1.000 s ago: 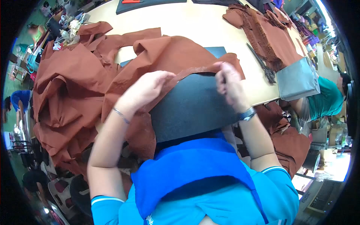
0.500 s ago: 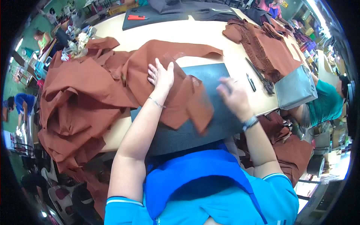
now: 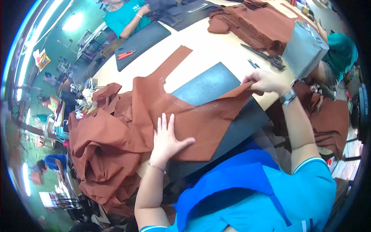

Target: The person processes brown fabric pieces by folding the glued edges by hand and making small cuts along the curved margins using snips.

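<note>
A reddish-brown fabric piece (image 3: 201, 131) lies over the dark board (image 3: 216, 83), with a long strip reaching up and away from me. My left hand (image 3: 168, 141) rests flat on this fabric, fingers spread. At the right, my right hand (image 3: 264, 82) pinches the fabric's corner and holds it up a little, over the board's right side. Left of my left hand, a large crumpled heap of the same fabric (image 3: 100, 150) covers the table's left part.
Beyond the board are black scissors (image 3: 264, 56), a small dark tool (image 3: 253, 63) and more brown fabric (image 3: 255, 27). A grey metal block (image 3: 305, 49) stands at right. Red-handled tools (image 3: 126, 55) lie on a far dark board (image 3: 143, 42), beside a person in green (image 3: 127, 19).
The fabric piece has been spread wider across the board. My right hand, empty half a second ago, has taken hold of its corner. My left hand has flattened lower on it, and the view has turned.
</note>
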Action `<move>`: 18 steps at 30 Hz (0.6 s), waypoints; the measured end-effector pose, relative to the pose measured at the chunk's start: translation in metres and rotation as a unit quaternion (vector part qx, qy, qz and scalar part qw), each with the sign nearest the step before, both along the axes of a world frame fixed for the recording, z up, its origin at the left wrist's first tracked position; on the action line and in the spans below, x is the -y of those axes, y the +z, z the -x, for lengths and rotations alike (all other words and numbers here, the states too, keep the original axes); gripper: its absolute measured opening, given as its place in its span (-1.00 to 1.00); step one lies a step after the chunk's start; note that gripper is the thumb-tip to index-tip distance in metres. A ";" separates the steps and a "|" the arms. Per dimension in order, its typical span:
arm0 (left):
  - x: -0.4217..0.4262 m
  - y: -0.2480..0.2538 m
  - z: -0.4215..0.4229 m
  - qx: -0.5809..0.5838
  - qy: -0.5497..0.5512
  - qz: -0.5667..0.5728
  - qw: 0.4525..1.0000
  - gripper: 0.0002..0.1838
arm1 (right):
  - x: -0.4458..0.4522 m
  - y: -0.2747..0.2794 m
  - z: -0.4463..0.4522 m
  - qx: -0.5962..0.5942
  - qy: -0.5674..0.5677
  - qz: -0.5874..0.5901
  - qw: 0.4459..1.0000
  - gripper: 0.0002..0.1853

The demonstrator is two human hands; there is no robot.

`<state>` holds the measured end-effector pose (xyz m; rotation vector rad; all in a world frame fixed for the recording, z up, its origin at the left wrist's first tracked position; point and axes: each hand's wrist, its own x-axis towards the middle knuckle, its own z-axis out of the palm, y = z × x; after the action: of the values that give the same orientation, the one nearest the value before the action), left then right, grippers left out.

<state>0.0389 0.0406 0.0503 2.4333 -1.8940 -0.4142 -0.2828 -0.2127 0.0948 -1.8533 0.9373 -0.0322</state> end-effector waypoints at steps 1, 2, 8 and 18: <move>-0.011 0.004 0.010 0.000 -0.009 -0.017 1.000 0.42 | 0.002 0.012 0.008 -0.019 0.021 -0.028 0.999 -0.80; -0.017 0.021 0.026 0.026 0.003 -0.069 0.997 0.44 | 0.000 0.022 0.009 -0.019 0.055 0.013 0.998 -0.76; 0.040 0.009 0.050 0.035 -0.152 0.114 0.981 -0.10 | 0.005 0.029 -0.005 -0.107 0.114 0.200 0.967 -0.70; 0.102 -0.014 0.063 -0.059 -0.189 0.134 0.971 -0.54 | -0.007 -0.029 -0.050 0.107 0.124 0.374 0.913 -0.66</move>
<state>-0.0245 -0.0614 0.0358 1.8432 -2.1946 -0.2808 -0.2325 -0.2059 0.0660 -2.5956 0.5541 -0.4902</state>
